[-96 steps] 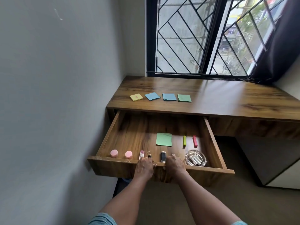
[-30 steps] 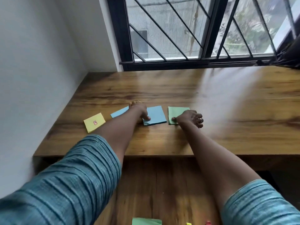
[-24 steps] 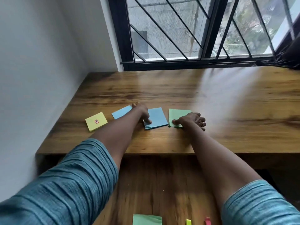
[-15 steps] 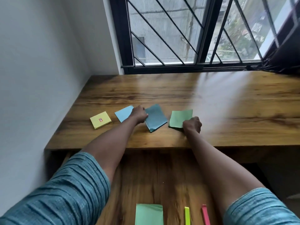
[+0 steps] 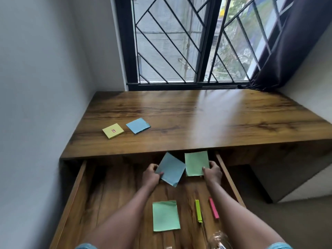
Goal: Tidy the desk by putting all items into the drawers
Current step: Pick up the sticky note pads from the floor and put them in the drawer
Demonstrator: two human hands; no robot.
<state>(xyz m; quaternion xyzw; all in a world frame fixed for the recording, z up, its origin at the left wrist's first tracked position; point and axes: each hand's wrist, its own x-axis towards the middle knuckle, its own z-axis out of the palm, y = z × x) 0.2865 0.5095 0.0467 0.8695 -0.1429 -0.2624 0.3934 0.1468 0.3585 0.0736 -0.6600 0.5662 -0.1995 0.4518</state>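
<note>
you held a blue pad (image 5: 170, 169) pinched in your left hand (image 5: 151, 174) and a green pad (image 5: 196, 162) pinched in your right hand (image 5: 212, 171) over the open drawer (image 5: 100, 194), mid-transfer; next, likely set both down inside.

This looks like a small room in a home, set up as a place to work. A long wooden desk (image 5: 197, 123) fills a nook between plain white walls (image 5: 36, 87). At 12 o'clock a window (image 5: 179, 42) with black metal bars looks out on trees and a building. At 2 o'clock a dark curtain (image 5: 291, 42) hangs. Sticky note pads (image 5: 113, 130) lie on the desk at 10 o'clock. An open drawer (image 5: 75, 186) at 6 o'clock holds more paper pads.
</note>
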